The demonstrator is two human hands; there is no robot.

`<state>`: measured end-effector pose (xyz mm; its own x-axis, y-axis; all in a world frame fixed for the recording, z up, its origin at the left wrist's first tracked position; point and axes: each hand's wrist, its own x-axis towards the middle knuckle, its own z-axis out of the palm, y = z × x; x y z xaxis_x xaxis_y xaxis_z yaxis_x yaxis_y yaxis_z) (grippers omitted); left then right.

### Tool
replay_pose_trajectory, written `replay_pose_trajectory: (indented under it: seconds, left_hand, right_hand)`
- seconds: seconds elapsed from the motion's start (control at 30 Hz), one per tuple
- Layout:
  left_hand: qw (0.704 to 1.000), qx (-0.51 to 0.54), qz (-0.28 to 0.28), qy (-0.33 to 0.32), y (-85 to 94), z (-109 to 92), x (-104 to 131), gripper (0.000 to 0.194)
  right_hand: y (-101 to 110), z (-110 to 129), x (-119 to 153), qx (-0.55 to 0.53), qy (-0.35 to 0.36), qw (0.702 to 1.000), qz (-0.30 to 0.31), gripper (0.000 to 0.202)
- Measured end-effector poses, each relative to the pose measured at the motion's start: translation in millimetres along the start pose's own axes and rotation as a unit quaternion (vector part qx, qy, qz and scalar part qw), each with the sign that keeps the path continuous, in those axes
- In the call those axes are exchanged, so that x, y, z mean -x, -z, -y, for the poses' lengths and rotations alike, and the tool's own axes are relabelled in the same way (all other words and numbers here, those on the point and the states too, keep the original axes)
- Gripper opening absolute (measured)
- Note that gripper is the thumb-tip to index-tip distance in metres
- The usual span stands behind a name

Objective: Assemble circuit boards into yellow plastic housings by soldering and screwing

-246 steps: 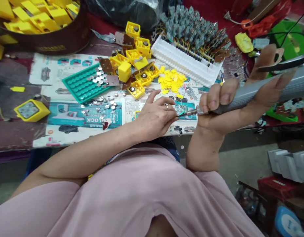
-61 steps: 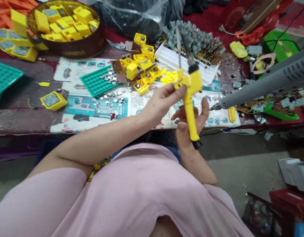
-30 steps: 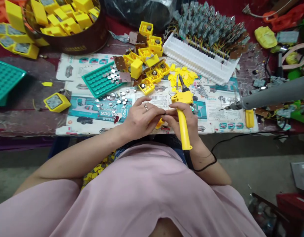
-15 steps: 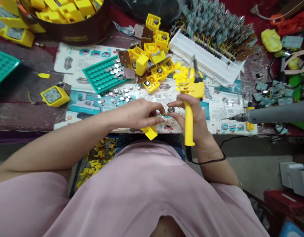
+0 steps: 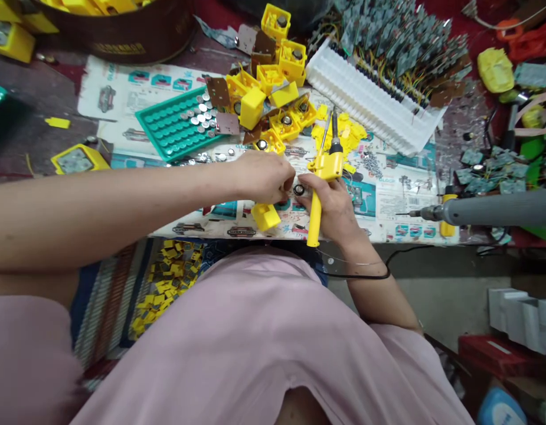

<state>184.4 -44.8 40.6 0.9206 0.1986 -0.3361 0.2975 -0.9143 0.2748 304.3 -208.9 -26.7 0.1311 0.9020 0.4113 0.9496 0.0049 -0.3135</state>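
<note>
Right hand [image 5: 337, 206] grasps yellow soldering iron [image 5: 314, 218]; left hand [image 5: 266, 177] grip: I cannot tell. Wrist twist could swing tip [image 5: 335, 127] against left hand

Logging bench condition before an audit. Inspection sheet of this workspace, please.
Surface: dark red table, partly covered by printed sheets; worn, littered.
Job's things: yellow block by the left hand; round part at the right fingertips; yellow iron, tip pointing away from the wearer.
Clutter: loose silver discs on and around green tray; yellow scraps near white rack.
Hands: right hand holds the iron; left fingertips' grip hidden.
Cables: black cable crosses the right forearm.
Surroundings: yellow pieces below table level, left; red box, lower right.
</note>
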Motion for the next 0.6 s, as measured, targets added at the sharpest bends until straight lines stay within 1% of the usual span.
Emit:
replay_pose_trajectory:
  seconds: [0.1,0.17,0.27,0.37,0.43,0.5,0.57,0.6]
  left_hand:
    - [1.000,-0.015,-0.019,-0.020,-2.4,2,-5,0.014]
    - [0.999,-0.031,-0.022,-0.027,-4.7,1,-5,0.014]
    - [0.998,-0.054,-0.030,-0.033,-7.3,-1,-1,0.014]
    - [0.997,-0.056,-0.038,-0.026,-8.4,-4,5,0.020]
    - [0.997,-0.052,-0.050,-0.030,-8.4,-5,8,0.024]
    - [0.995,-0.057,-0.064,-0.059,-8.3,-5,7,0.028]
    - [0.989,-0.065,-0.074,-0.110,-8.7,-5,3,0.029]
    - [0.985,-0.062,-0.080,-0.139,-9.3,-4,1,0.029]
  right_hand:
    - [2,2,1,0.003,-0.014,1.000,0.003,0.032]
    - [2,4,0,0.023,-0.019,1.000,0.004,0.030]
    - [1,6,-3,0.052,-0.017,0.998,0.018,0.030]
    - [0,5,-8,0.052,-0.011,0.998,0.028,0.034]
    - [-1,4,-11,0.052,-0.011,0.998,0.023,0.034]
    - [-2,2,-13,0.063,-0.020,0.998,0.001,0.029]
    - [2,0,-12,0.058,-0.032,0.997,-0.047,0.024]
    - [8,0,-10,0.039,-0.035,0.996,-0.074,0.023]
